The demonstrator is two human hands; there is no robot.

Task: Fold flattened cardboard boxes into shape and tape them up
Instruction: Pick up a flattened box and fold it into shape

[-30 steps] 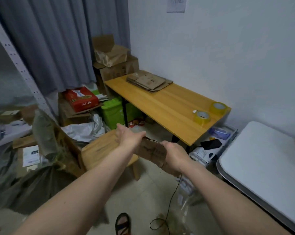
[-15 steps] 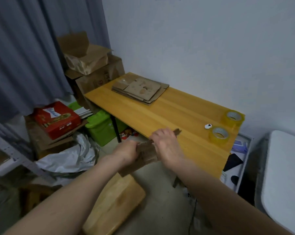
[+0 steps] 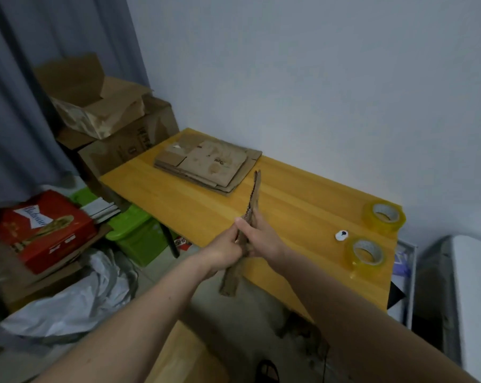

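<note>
I hold a flattened cardboard box [image 3: 253, 197] edge-on over the front edge of the yellow wooden table [image 3: 195, 211]. My left hand [image 3: 225, 246] grips it from the left and my right hand [image 3: 263, 239] grips it from the right, the two hands pressed close together. A stack of flattened boxes [image 3: 206, 161] lies at the far end of the table. Two rolls of yellowish clear tape sit at the right end, one near the front [image 3: 364, 255] and one behind it [image 3: 384, 218].
A small white object [image 3: 341, 235] lies between my hands and the tape. Open cardboard boxes [image 3: 101, 117] are piled at the far left beside a grey curtain. A red box [image 3: 44, 228], green bin [image 3: 138, 234] and white plastic [image 3: 76, 299] crowd the floor at left. A white surface [image 3: 474, 294] stands at right.
The view has swung from the chair side toward the table. I have carried the flattened box up over the table edge and turned it edge-on, with both hands now close together on it.
</note>
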